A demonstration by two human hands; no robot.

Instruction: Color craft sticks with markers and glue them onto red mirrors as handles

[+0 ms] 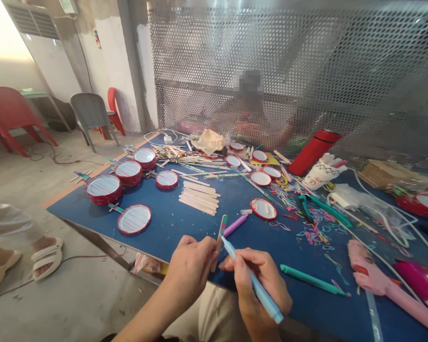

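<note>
Between the fingers of my left hand (192, 263) is a wooden craft stick (223, 223), its upper end coloured green with other colour below. My right hand (260, 282) grips a light blue marker (258, 285), whose tip meets the stick. Just behind them a purple marker (236, 226) lies on the blue table (164, 242). Plain craft sticks (199, 195) are spread in a row farther back. To the right of my right hand rests a teal marker (312, 279). Small banjo-like pieces with red rims, such as this one (134, 219), stand at the left.
A pink glue gun (374, 273), green-handled pliers (328, 211) and scattered rubber bands (316, 232) cover the right side. A red bottle (314, 151) and a decorated cup (321, 173) stand behind. A perforated metal panel (207, 57) borders the back. Someone's sandalled foot (47, 259) is at left.
</note>
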